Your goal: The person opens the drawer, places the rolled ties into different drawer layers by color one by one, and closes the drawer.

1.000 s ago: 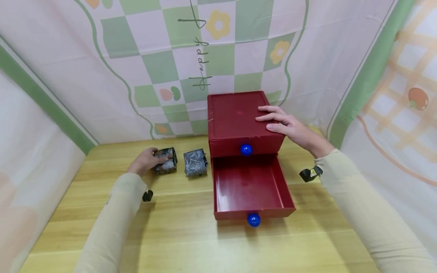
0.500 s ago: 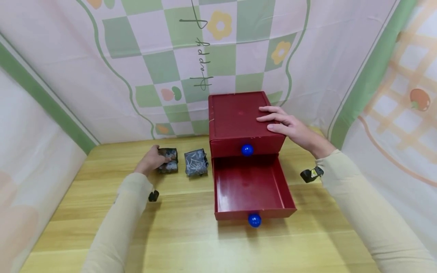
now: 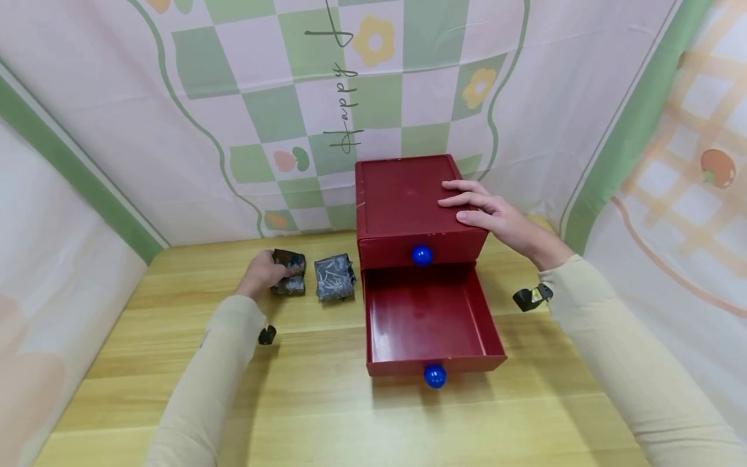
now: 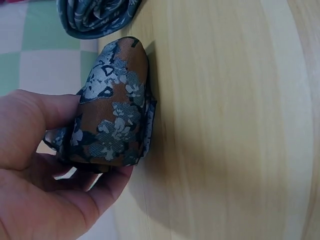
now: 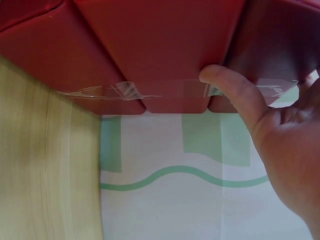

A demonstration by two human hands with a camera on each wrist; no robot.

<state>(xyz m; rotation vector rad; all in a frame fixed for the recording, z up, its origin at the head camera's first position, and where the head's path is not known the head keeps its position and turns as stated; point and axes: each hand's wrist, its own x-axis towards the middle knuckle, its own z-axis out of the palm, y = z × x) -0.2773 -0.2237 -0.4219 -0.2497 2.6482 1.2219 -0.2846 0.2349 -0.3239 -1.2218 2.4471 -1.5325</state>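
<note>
In the head view my left hand [image 3: 259,272] holds a folded floral cloth [image 3: 295,284] at the left of the table. Up close, thumb and fingers pinch one end of this dark, grey-and-brown patterned bundle [image 4: 112,107]. A second rolled cloth [image 3: 335,277], grey-blue with pale markings, lies between it and a dark red drawer unit [image 3: 408,194]. My right hand [image 3: 487,214] rests on the unit's top at its right edge, fingers spread; its thumb [image 5: 232,87] lies against the red side in the right wrist view.
The lower drawer [image 3: 420,324] is pulled out, its red floor bare, with a blue ball knob [image 3: 434,376] on its front. Another blue knob [image 3: 422,255] marks the closed upper drawer. Behind the wooden table [image 3: 315,402] hangs a checked, printed cloth backdrop [image 3: 327,110].
My left hand and the floral cloth have shifted a little to the right, nearer the second cloth. The right hand and the drawers stay as they were.
</note>
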